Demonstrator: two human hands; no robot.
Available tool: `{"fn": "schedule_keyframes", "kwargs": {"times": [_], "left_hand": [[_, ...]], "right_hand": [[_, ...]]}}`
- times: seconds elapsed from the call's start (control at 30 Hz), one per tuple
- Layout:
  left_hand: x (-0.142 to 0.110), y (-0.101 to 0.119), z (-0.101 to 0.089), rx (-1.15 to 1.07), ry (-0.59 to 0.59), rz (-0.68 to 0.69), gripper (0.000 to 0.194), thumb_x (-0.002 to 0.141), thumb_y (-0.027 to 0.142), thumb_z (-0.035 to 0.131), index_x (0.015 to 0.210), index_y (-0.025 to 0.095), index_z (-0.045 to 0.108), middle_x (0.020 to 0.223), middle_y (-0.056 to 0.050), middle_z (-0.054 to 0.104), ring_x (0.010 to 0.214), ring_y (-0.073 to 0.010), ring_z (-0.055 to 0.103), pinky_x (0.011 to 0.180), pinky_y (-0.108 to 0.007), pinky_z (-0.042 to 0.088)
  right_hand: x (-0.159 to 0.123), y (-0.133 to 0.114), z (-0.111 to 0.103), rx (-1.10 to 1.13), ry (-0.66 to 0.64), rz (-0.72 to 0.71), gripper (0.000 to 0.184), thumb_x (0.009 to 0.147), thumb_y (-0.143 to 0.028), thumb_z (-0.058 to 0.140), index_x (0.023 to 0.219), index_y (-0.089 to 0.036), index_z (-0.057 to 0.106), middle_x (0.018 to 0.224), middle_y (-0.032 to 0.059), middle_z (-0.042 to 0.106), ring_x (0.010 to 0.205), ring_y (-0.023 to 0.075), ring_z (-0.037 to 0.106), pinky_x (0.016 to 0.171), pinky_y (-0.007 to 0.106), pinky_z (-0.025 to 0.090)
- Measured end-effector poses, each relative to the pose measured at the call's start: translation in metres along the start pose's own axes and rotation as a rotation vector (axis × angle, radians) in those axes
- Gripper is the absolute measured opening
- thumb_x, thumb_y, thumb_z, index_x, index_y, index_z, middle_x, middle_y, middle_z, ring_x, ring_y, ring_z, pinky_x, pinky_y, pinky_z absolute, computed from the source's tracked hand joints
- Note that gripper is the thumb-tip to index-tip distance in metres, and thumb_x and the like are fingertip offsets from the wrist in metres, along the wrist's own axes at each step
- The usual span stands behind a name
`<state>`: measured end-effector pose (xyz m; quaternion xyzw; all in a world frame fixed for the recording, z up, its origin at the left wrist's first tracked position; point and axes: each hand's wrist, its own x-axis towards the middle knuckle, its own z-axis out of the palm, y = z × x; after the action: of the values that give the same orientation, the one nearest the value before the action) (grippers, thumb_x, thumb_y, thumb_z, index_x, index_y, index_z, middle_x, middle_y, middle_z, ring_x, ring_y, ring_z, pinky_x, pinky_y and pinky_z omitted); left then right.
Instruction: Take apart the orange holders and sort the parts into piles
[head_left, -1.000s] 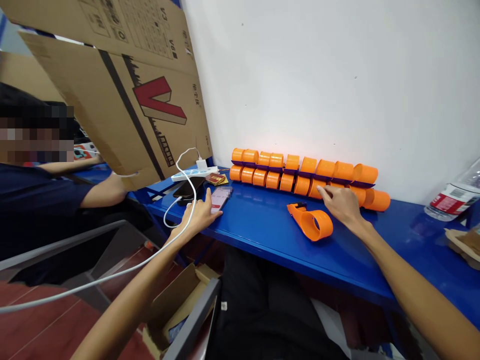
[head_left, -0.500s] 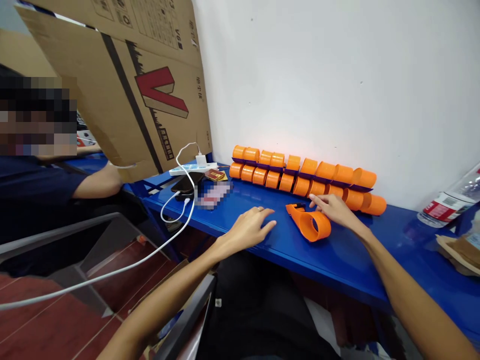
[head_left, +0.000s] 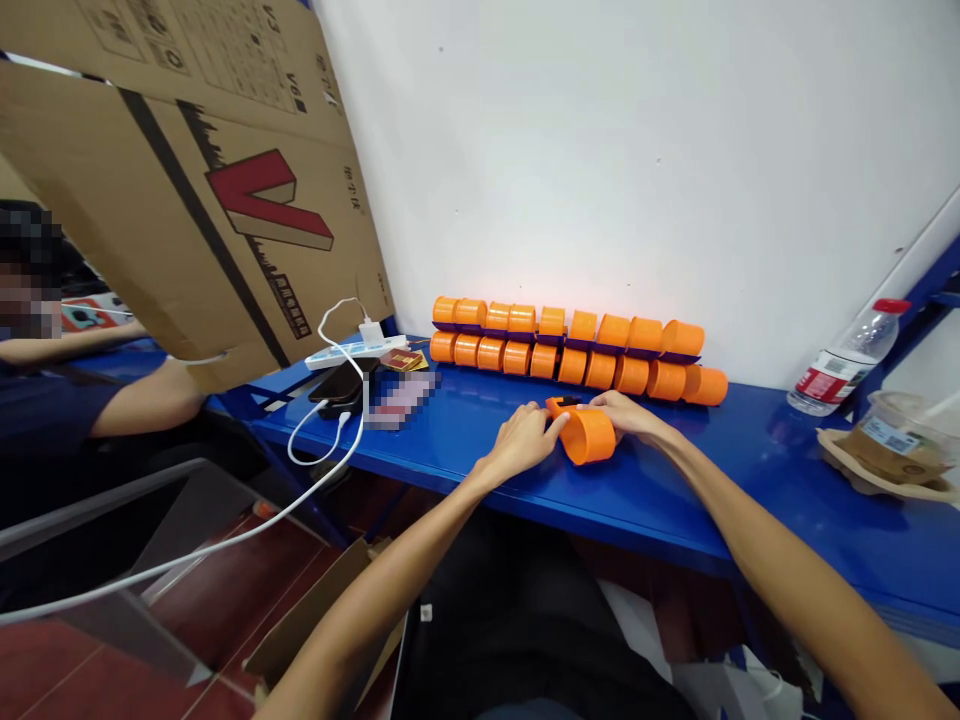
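Observation:
An orange plastic tape dispenser (head_left: 591, 436) is on the blue table in front of me, its round ring facing me and its dark-edged narrow end pointing left and away. My left hand (head_left: 523, 438) has closed on that narrow end, the thumb at the near side by the ring. From the right, my right hand (head_left: 626, 414) grips the dispenser behind the ring, its fingertips partly hidden. Just beyond, two stacked rows of similar orange tape dispensers (head_left: 574, 365) line the wall, mostly their rings showing.
On the left of the blue table (head_left: 465, 440) are a black phone (head_left: 341, 385), white cables, a power strip (head_left: 352, 352) and small cards (head_left: 403, 361). A large cardboard sheet (head_left: 202, 260) stands beside a seated person. To the right are a bottle (head_left: 840, 370) and a cup (head_left: 900, 440) in a carton tray.
My left hand has moved right onto the dispenser's narrow end, and my right hand has come round behind the ring. The dispenser has turned. The camera view has swung right.

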<state>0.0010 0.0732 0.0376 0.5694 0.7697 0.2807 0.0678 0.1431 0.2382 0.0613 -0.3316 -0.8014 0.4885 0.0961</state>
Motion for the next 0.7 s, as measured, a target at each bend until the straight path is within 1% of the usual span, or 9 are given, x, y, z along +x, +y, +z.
{"fn": "schedule_keyframes", "kwargs": {"times": [0.07, 0.13, 0.23, 0.33, 0.4, 0.47, 0.53, 0.63, 0.7], "left_hand": [[0.001, -0.002, 0.005, -0.118, 0.024, 0.017, 0.054, 0.105, 0.057, 0.043, 0.107, 0.018, 0.08, 0.115, -0.021, 0.075, 0.118, -0.0368, 0.068, 0.099, -0.043, 0.05], [0.002, -0.005, 0.01, -0.318, 0.047, 0.042, 0.05, 0.104, 0.058, 0.047, 0.103, 0.02, 0.08, 0.109, -0.018, 0.078, 0.113, -0.035, 0.07, 0.098, -0.041, 0.05], [0.002, -0.009, 0.016, -0.632, 0.067, 0.036, 0.047, 0.103, 0.057, 0.048, 0.11, 0.022, 0.078, 0.113, -0.014, 0.079, 0.107, -0.0311, 0.072, 0.09, -0.037, 0.054], [0.004, -0.01, 0.017, -0.904, 0.096, -0.117, 0.045, 0.102, 0.058, 0.052, 0.111, 0.018, 0.071, 0.113, -0.013, 0.077, 0.092, -0.024, 0.073, 0.075, -0.031, 0.055], [0.006, -0.008, 0.014, -1.099, 0.108, -0.249, 0.044, 0.1, 0.059, 0.058, 0.111, 0.018, 0.065, 0.105, -0.011, 0.074, 0.077, -0.0181, 0.07, 0.067, -0.028, 0.054], [0.008, -0.006, 0.011, -1.27, 0.105, -0.334, 0.045, 0.098, 0.06, 0.063, 0.115, 0.018, 0.061, 0.102, -0.008, 0.072, 0.069, -0.0149, 0.068, 0.063, -0.026, 0.053], [0.011, -0.004, 0.009, -1.376, 0.074, -0.338, 0.049, 0.094, 0.059, 0.07, 0.12, 0.019, 0.062, 0.106, -0.008, 0.073, 0.07, -0.0148, 0.068, 0.063, -0.027, 0.053], [0.018, 0.003, 0.009, -1.393, 0.024, -0.26, 0.053, 0.089, 0.059, 0.076, 0.121, 0.018, 0.068, 0.114, -0.012, 0.076, 0.082, -0.0191, 0.072, 0.069, -0.029, 0.055], [0.027, 0.007, 0.009, -1.366, 0.066, -0.174, 0.055, 0.087, 0.061, 0.078, 0.116, 0.015, 0.072, 0.111, -0.013, 0.077, 0.093, -0.0227, 0.073, 0.075, -0.03, 0.055]], "right_hand": [[0.002, 0.002, 0.003, 0.0, 0.026, 0.002, 0.053, 0.067, -0.065, 0.086, 0.064, -0.019, 0.061, 0.051, -0.0016, 0.053, 0.047, 0.0114, 0.047, 0.042, 0.025, 0.038], [0.004, 0.005, 0.004, 0.011, 0.045, -0.028, 0.049, 0.07, -0.062, 0.085, 0.065, -0.018, 0.062, 0.053, -0.0013, 0.055, 0.048, 0.0111, 0.047, 0.043, 0.024, 0.038], [0.01, 0.011, 0.009, 0.023, 0.087, -0.091, 0.043, 0.074, -0.057, 0.081, 0.068, -0.018, 0.063, 0.057, -0.0011, 0.058, 0.052, 0.0118, 0.049, 0.047, 0.024, 0.038], [0.016, 0.014, 0.016, 0.051, 0.163, -0.17, 0.04, 0.076, -0.056, 0.077, 0.072, -0.02, 0.06, 0.06, -0.0021, 0.059, 0.057, 0.0128, 0.051, 0.051, 0.024, 0.038], [0.019, 0.014, 0.022, 0.077, 0.21, -0.238, 0.043, 0.074, -0.06, 0.076, 0.072, -0.021, 0.058, 0.061, -0.0031, 0.058, 0.058, 0.0124, 0.05, 0.053, 0.025, 0.036], [0.019, 0.012, 0.028, 0.108, 0.237, -0.302, 0.047, 0.072, -0.065, 0.073, 0.072, -0.022, 0.056, 0.062, -0.0034, 0.057, 0.058, 0.0119, 0.048, 0.056, 0.026, 0.035], [0.015, 0.007, 0.033, 0.126, 0.249, -0.365, 0.048, 0.072, -0.068, 0.07, 0.075, -0.022, 0.056, 0.064, -0.003, 0.058, 0.059, 0.0125, 0.049, 0.059, 0.028, 0.037], [0.005, -0.002, 0.038, 0.102, 0.3, -0.453, 0.041, 0.076, -0.063, 0.068, 0.08, -0.024, 0.056, 0.066, -0.0024, 0.06, 0.062, 0.0149, 0.053, 0.062, 0.03, 0.04], [-0.002, -0.007, 0.037, 0.102, 0.358, -0.486, 0.037, 0.078, -0.059, 0.068, 0.081, -0.026, 0.052, 0.066, -0.0024, 0.059, 0.063, 0.016, 0.054, 0.062, 0.03, 0.043]]}}
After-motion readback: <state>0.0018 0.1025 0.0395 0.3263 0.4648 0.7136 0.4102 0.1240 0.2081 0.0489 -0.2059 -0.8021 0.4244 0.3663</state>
